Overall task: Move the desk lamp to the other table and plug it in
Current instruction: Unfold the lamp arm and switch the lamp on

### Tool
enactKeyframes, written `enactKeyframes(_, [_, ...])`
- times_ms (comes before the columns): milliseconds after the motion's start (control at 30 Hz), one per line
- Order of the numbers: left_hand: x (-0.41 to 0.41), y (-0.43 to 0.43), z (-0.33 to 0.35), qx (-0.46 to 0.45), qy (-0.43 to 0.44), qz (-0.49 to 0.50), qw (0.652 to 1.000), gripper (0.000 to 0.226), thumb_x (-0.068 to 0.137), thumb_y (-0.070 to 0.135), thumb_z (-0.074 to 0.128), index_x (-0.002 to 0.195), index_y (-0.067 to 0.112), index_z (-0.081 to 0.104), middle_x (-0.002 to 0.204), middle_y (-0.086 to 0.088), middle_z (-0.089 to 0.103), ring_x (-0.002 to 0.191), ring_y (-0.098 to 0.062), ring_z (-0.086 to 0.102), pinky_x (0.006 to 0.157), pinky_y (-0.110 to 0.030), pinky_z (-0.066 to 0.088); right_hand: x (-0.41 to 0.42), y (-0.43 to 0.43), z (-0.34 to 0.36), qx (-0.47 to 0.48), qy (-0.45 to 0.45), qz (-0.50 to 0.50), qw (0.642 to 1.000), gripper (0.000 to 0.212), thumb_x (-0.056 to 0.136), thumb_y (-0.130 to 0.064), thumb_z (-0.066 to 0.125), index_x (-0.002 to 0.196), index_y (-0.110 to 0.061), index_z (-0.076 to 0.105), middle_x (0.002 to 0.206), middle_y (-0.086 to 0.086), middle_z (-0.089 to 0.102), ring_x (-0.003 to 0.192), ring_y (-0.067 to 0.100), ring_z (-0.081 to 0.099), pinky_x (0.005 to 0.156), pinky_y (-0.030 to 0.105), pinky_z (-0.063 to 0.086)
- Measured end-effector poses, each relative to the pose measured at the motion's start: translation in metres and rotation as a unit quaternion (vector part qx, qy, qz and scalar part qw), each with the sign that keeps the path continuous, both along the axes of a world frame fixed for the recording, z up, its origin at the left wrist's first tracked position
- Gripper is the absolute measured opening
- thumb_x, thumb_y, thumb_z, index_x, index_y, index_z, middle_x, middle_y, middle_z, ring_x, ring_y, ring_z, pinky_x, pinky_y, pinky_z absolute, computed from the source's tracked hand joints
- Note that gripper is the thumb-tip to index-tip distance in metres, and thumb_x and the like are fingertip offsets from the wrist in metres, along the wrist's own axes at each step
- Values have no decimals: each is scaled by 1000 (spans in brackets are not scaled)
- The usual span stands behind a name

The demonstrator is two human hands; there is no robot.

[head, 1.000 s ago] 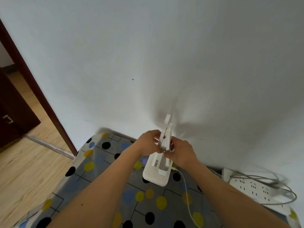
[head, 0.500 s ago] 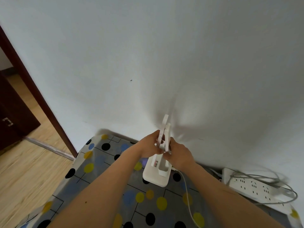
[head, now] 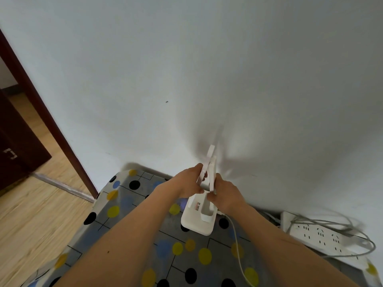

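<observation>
A white folding desk lamp stands on its square base (head: 196,223) on a table covered with a grey dotted cloth (head: 134,235). Its two thin white arms (head: 211,164) rise from the base, slightly parted at the top. My left hand (head: 188,183) grips the left arm of the lamp, and my right hand (head: 226,193) holds the right one, just above the base. A white cord (head: 238,251) runs from the base toward me. A white power strip (head: 323,237) lies at the right on the table.
A grey cable (head: 352,230) loops over the power strip. The white wall (head: 186,79) stands right behind the table. A dark brown door frame (head: 47,121) and wooden floor (head: 31,220) lie to the left.
Both hands stay on the lamp's arms. The left arm of the lamp has swung a little away from the right one, and the view has shifted slightly.
</observation>
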State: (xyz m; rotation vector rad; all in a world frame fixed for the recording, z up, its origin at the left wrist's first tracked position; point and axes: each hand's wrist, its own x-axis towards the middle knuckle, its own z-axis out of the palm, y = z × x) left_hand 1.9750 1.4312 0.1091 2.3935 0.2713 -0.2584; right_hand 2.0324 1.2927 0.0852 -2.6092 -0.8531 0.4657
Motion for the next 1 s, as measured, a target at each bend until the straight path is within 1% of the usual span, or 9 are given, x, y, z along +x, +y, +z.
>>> enactKeyframes(100, [-1, 1, 1, 14, 2, -1, 1000, 45, 84, 13, 66, 123, 15, 42, 119, -5, 60, 107, -26, 57, 95, -42, 48, 0, 1, 0, -2, 2, 0, 1000, 40, 90, -23, 57, 124, -14, 38, 106, 6, 64, 81, 19, 59, 70, 26, 47])
enactKeyframes(300, [0, 8, 6, 89, 12, -18, 996, 46, 84, 15, 65, 123, 14, 41, 118, -7, 60, 104, -28, 58, 92, -44, 49, 0, 0, 0, -8, 2, 0, 1000, 40, 89, -24, 57, 123, -13, 38, 108, 8, 64, 90, 24, 64, 67, 27, 45])
enactKeyframes(400, [-1, 13, 13, 146, 10, -32, 989, 41, 84, 18, 64, 117, 11, 41, 110, -9, 61, 94, -29, 58, 81, -40, 49, 1, 0, -1, -9, -3, 0, 1000, 40, 89, -25, 57, 121, -13, 38, 110, 8, 64, 92, 25, 65, 67, 27, 46])
enactKeyframes(467, [-1, 16, 17, 180, 10, -43, 983, 40, 83, 19, 64, 115, 11, 41, 105, -9, 60, 89, -28, 57, 72, -36, 45, 1, 0, -2, -8, -4, -1, 1000, 41, 89, -26, 58, 123, -14, 37, 112, 8, 64, 93, 25, 65, 70, 29, 48])
enactKeyframes(667, [0, 18, 29, 297, 14, -52, 953, 35, 80, 4, 58, 108, 11, 39, 98, -9, 58, 74, -24, 50, 63, -34, 39, 2, -1, -3, -11, -11, -3, 1000, 41, 88, -28, 58, 122, -14, 37, 113, 8, 64, 93, 26, 66, 70, 30, 50])
enactKeyframes(733, [-1, 21, 35, 347, 2, -53, 936, 34, 80, 3, 55, 110, 10, 40, 98, -8, 57, 72, -23, 48, 60, -33, 38, 2, -1, -3, -11, -13, -3, 1000, 42, 88, -28, 58, 122, -14, 37, 113, 7, 64, 94, 25, 66, 71, 30, 51])
enactKeyframes(833, [-2, 24, 41, 417, -18, -59, 907, 34, 81, 4, 53, 111, 12, 40, 96, -5, 55, 71, -22, 45, 53, -30, 28, 1, 1, -3, -11, -6, -6, 1000, 43, 88, -28, 59, 123, -15, 37, 115, 7, 64, 95, 25, 66, 75, 32, 53])
enactKeyframes(900, [-2, 23, 40, 421, -22, -55, 905, 34, 81, 4, 52, 112, 12, 41, 97, -4, 56, 73, -22, 44, 54, -31, 28, 2, 0, -1, -16, -2, -12, 1000, 46, 85, -29, 61, 123, -15, 40, 114, 5, 64, 96, 24, 66, 78, 33, 54])
enactKeyframes(1000, [-4, 20, 37, 403, -25, -37, 914, 32, 81, 2, 49, 111, 12, 41, 99, -6, 56, 74, -21, 43, 57, -32, 30, 4, 1, 9, 19, 3, -22, 1000, 45, 77, -37, 64, 117, -20, 52, 106, -1, 67, 93, 19, 65, 74, 29, 53])
